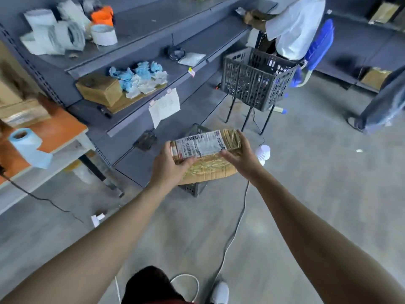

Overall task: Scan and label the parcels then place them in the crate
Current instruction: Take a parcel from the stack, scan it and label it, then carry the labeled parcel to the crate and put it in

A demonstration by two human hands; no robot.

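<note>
Dark shorts (pixel 151 284) and a white shoe (pixel 220 291) sit at 6 o'clock, lowest in view, with a white cable (pixel 232 233) running across the grey floor between the two bare forearms. Both arms reach towards 12 o'clock and meet at frame centre on the parcel (pixel 232 139), a brown taped box. A white shipping label (pixel 201 144) with barcodes covers most of its top face. Left hand (pixel 169 165) grips the parcel's 9 o'clock end, fingers curled round it. Right hand (pixel 243 154) grips the 3 o'clock end, fingers laid up the side and thumb on the near edge. The parcel is held level above a dark grey crate (pixel 194 188) standing on the floor. A second brown taped parcel (pixel 210 170) lies directly beneath it, across the crate's top; whether the two parcels touch cannot be determined. At 1 o'clock a second dark crate (pixel 258 77) stands raised on a thin-legged frame, and a person in a white top (pixel 295 29) stands behind it. Grey shelving (pixel 140 23) runs from 9 to 12 o'clock, carrying tape rolls (pixel 104 34) and crumpled blue and white paper (pixel 140 79). At 9 o'clock an orange-topped table (pixel 57 130) holds a blue roll (pixel 28 145).
</note>
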